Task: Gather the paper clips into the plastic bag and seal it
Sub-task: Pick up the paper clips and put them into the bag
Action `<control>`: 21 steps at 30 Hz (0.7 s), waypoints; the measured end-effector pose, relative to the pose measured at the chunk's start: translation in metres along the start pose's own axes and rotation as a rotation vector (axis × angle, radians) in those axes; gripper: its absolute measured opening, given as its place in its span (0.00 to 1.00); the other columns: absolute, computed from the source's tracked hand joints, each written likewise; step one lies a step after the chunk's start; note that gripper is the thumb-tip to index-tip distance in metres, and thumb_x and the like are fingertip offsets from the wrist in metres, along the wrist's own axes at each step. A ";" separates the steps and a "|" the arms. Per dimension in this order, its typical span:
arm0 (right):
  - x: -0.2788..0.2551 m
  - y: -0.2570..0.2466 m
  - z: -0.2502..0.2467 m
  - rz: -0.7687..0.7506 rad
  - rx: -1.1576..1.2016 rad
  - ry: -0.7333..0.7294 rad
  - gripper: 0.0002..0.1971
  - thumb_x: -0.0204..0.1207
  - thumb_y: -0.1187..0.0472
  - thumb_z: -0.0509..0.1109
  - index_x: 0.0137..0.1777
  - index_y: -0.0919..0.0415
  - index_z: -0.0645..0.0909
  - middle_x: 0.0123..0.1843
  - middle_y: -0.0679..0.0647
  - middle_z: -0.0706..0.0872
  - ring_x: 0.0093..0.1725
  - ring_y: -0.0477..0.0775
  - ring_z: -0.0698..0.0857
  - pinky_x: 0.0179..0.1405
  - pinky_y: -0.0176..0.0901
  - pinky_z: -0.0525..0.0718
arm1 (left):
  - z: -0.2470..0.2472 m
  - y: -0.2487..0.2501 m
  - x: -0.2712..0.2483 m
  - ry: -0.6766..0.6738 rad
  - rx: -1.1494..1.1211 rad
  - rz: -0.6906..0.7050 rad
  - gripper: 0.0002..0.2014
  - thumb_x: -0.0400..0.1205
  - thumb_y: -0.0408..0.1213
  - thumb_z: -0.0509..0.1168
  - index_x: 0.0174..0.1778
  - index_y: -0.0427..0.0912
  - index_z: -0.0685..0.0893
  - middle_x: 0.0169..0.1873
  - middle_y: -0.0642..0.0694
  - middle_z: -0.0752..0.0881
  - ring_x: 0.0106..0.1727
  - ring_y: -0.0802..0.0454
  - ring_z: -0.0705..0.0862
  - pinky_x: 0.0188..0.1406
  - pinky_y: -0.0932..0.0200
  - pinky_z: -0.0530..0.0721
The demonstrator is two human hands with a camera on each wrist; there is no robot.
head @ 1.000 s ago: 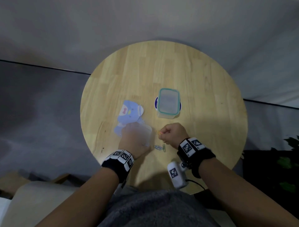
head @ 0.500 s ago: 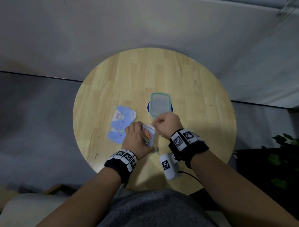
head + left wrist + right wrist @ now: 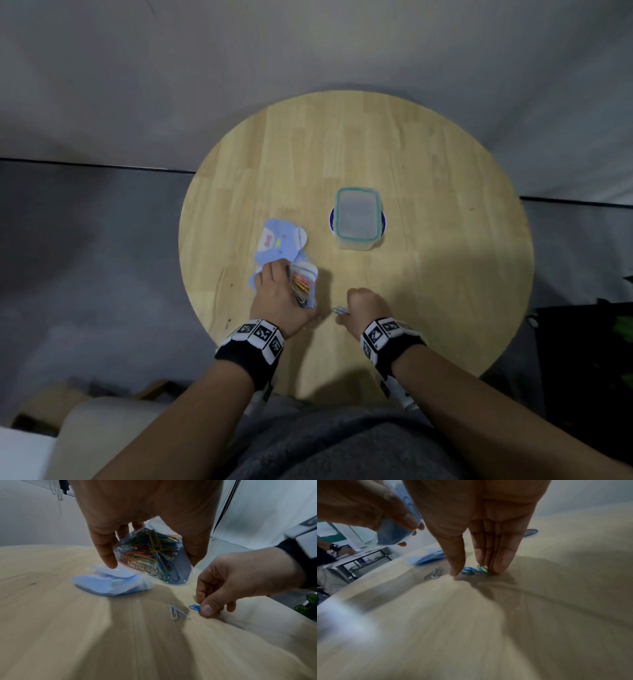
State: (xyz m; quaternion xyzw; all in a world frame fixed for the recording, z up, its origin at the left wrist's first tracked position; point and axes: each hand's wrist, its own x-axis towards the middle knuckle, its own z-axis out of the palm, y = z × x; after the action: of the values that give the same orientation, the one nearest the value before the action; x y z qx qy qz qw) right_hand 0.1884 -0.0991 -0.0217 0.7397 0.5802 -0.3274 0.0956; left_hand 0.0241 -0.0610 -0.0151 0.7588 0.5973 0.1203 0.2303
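Note:
My left hand (image 3: 274, 296) grips a small clear plastic bag (image 3: 303, 286) lifted off the round wooden table (image 3: 445, 257). The bag (image 3: 150, 555) holds several coloured paper clips, and its top is hidden in my palm. To its right, my right hand (image 3: 356, 305) is down on the table. Its thumb and fingers (image 3: 207, 607) pinch a blue paper clip (image 3: 194, 607). A green clip (image 3: 482, 568) lies under the fingertips, against the blue clip (image 3: 467, 571). A white clip (image 3: 174, 613) lies loose on the wood just left of that hand.
A blue penguin-print pouch (image 3: 277, 241) lies flat just beyond my left hand. A clear lidded box with a teal rim (image 3: 358, 219) stands on a blue coaster mid-table. The table's near edge is right behind my wrists.
My right hand left the bag's mouth and came down to the loose clips near the table's front. My left hand kept hold of the bag, which has moved a little to the left.

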 end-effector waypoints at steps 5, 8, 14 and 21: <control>0.002 -0.014 0.003 -0.157 -0.179 -0.018 0.11 0.72 0.70 0.66 0.54 0.66 0.80 0.54 0.65 0.85 0.53 0.69 0.85 0.52 0.58 0.85 | -0.003 -0.006 -0.006 0.003 0.032 0.000 0.33 0.57 0.49 0.73 0.53 0.35 0.72 0.45 0.39 0.75 0.47 0.39 0.74 0.50 0.49 0.70; 0.001 -0.015 0.003 -0.196 -0.233 -0.034 0.13 0.72 0.72 0.61 0.56 0.66 0.79 0.55 0.65 0.84 0.54 0.71 0.85 0.53 0.60 0.84 | -0.001 -0.005 -0.009 -0.004 0.033 -0.005 0.32 0.58 0.50 0.73 0.52 0.35 0.71 0.45 0.39 0.75 0.47 0.38 0.74 0.49 0.52 0.68; -0.002 -0.011 0.000 -0.187 -0.227 -0.043 0.15 0.73 0.72 0.60 0.58 0.65 0.78 0.57 0.64 0.85 0.56 0.69 0.84 0.54 0.59 0.84 | 0.001 -0.001 -0.006 -0.024 0.029 0.006 0.32 0.60 0.49 0.73 0.53 0.34 0.72 0.46 0.38 0.75 0.49 0.38 0.73 0.49 0.57 0.63; -0.006 -0.006 0.002 -0.208 -0.246 -0.020 0.17 0.75 0.74 0.56 0.63 0.70 0.75 0.62 0.68 0.78 0.62 0.70 0.80 0.58 0.60 0.79 | 0.005 0.005 -0.003 -0.062 0.021 0.010 0.31 0.60 0.50 0.69 0.52 0.34 0.72 0.47 0.38 0.75 0.49 0.38 0.73 0.49 0.55 0.65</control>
State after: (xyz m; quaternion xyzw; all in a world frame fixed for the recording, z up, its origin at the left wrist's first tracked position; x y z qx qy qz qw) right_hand 0.1816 -0.1032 -0.0176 0.6551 0.6883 -0.2692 0.1568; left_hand 0.0295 -0.0653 -0.0166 0.7674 0.5874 0.0916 0.2400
